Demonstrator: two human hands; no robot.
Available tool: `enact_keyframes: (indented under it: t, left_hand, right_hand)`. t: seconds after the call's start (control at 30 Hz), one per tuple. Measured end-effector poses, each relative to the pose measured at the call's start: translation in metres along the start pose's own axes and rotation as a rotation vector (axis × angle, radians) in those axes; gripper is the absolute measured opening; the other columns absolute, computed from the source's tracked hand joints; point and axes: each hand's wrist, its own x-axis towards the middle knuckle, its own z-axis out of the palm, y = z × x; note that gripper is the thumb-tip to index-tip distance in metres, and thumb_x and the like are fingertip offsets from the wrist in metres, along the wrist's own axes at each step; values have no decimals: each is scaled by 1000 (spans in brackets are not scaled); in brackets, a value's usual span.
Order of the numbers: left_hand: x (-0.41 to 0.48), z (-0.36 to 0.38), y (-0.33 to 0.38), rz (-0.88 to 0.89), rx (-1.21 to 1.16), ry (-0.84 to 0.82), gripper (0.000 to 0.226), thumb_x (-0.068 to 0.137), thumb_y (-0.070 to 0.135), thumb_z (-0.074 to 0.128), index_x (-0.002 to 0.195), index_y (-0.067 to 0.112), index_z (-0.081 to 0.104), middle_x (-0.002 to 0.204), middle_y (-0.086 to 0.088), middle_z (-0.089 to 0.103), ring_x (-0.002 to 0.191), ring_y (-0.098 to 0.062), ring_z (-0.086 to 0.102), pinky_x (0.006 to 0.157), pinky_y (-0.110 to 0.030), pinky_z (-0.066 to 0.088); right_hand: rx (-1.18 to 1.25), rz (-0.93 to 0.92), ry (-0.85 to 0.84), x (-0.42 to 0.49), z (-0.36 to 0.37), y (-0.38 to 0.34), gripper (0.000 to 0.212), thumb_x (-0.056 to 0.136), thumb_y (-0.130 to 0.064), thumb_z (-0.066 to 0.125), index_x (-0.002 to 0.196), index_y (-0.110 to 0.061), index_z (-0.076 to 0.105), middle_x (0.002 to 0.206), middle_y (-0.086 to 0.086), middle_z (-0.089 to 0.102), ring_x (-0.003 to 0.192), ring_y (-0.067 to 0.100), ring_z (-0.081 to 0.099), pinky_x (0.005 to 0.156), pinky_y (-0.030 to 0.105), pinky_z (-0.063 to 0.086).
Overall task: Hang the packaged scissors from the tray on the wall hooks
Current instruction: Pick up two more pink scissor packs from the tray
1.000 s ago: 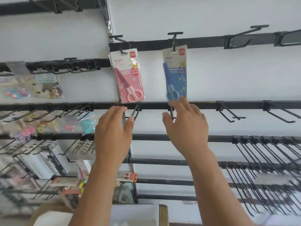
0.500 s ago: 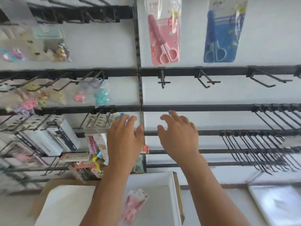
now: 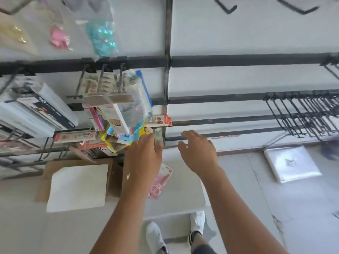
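1. Here the left hand (image 3: 145,158) and the right hand (image 3: 199,153) both reach forward, palms down, above a white tray (image 3: 185,189) that sits low in front of the wall.
2. Both hands are empty, with fingers spread loosely; neither grip closes on anything.
3. A pink packaged scissors (image 3: 160,182) lies flat in the tray, partly hidden under the left hand and wrist, its pink handles toward the near side.
4. The right hand hangs to the right of that package, clear of it.
5. Black wall rails (image 3: 238,60) run across the white wall; a dense row of bare black hooks (image 3: 300,116) juts out at the far right.
6. To the left, hooks carry assorted stationery packs (image 3: 119,110), blurred.
7. A white sheet on a cardboard box (image 3: 78,186) sits left of the tray.
8. A clear plastic bag (image 3: 291,164) lies on the floor at right.
9. White shoes (image 3: 156,237) show at the near edge.
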Motion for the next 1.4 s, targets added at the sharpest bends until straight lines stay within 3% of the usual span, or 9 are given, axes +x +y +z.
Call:
enact_keyframes:
  t: [0.4, 0.47, 0.57, 0.63, 0.77, 0.93, 1.17, 1.3, 1.4]
  left_hand:
    - [-17, 105, -30, -274, 20, -239, 39, 98, 31, 54, 132, 14, 63, 135, -7, 65, 119, -29, 62, 92, -39, 49]
    - [-23, 128, -41, -302, 3, -291, 37, 99, 31, 53, 129, 14, 64, 132, -6, 67, 115, -28, 64, 91, -36, 49]
    - [-30, 170, -61, -278, -14, -353, 30, 98, 37, 51, 112, 16, 68, 112, -4, 74, 94, -21, 70, 80, -30, 54]
    - [-36, 197, -76, -291, -19, -382, 33, 94, 42, 57, 115, 18, 67, 111, -2, 74, 91, -19, 71, 78, -28, 55]
    - [-45, 239, -95, -282, 7, -439, 65, 86, 64, 53, 132, 19, 49, 134, -8, 61, 105, -28, 64, 84, -40, 57]
    - [-41, 275, -107, -315, 50, -486, 72, 85, 60, 63, 137, 16, 41, 140, -15, 53, 114, -37, 58, 90, -46, 51]
    - [-26, 285, -112, -398, -13, -512, 62, 83, 38, 74, 135, 14, 49, 122, -16, 54, 105, -34, 60, 84, -38, 50]
    - [-29, 261, -112, -525, -300, -456, 27, 94, 27, 63, 115, 10, 65, 109, -4, 64, 88, -26, 66, 52, -18, 45]
    - [-35, 225, -106, -578, -463, -400, 21, 97, 32, 60, 109, 16, 63, 97, 5, 65, 82, -14, 67, 51, -16, 44]
  right_hand:
    - [136, 11, -243, 39, 106, 52, 38, 101, -30, 45, 136, -25, 57, 140, -6, 61, 124, 24, 57, 103, 40, 44]
    - [162, 22, -258, 42, 123, 55, 38, 101, -29, 45, 136, -23, 58, 140, -5, 62, 124, 24, 57, 104, 38, 44]
    - [189, 46, -266, 43, 149, 63, 36, 101, -28, 46, 134, -23, 60, 141, -4, 61, 124, 22, 58, 103, 35, 43]
    - [194, 68, -286, 43, 164, 67, 35, 102, -28, 46, 134, -22, 60, 140, -4, 61, 121, 22, 60, 100, 35, 44]
    - [200, 111, -297, 41, 194, 79, 33, 102, -28, 48, 131, -22, 62, 136, -3, 64, 113, 23, 63, 92, 33, 48]
    - [181, 169, -320, 42, 217, 94, 35, 101, -29, 48, 133, -23, 60, 138, -2, 62, 119, 22, 61, 94, 32, 46]
    - [219, 218, -298, 51, 239, 102, 35, 100, -30, 50, 132, -23, 61, 134, -1, 64, 113, 23, 64, 94, 33, 49]
    - [282, 301, -295, 49, 247, 97, 36, 100, -30, 48, 134, -22, 59, 134, -1, 63, 114, 23, 63, 97, 36, 49]
    - [328, 366, -303, 48, 256, 87, 39, 100, -26, 47, 136, -19, 57, 135, 2, 63, 120, 24, 60, 98, 35, 47]
